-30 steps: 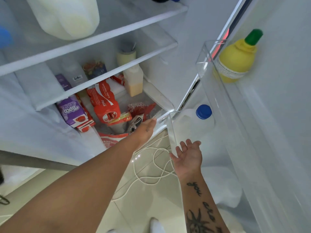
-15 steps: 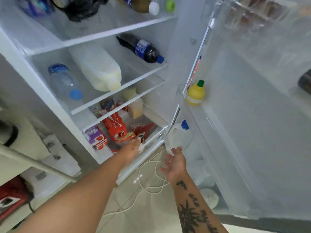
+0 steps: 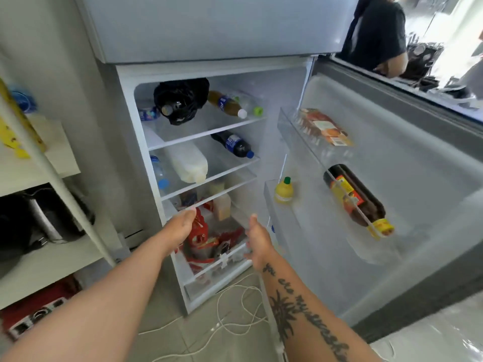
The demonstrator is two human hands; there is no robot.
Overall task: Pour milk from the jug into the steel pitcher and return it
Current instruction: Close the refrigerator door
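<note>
My left hand (image 3: 180,227) hangs at the lower glass shelf's (image 3: 209,198) front edge, grip apart, empty; my right hand (image 3: 257,240) hovers at three o'clock of it, fingers spread, holding nothing, with open air between them; the fridge door (image 3: 392,205) stands wide at three o'clock; the milk jug (image 3: 188,163) (white, translucent, lying on its side) rests on the middle shelf at twelve o'clock of my left hand.

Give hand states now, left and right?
Left hand: open, holding nothing, at the fridge shelf edge.
Right hand: open, holding nothing.
</note>
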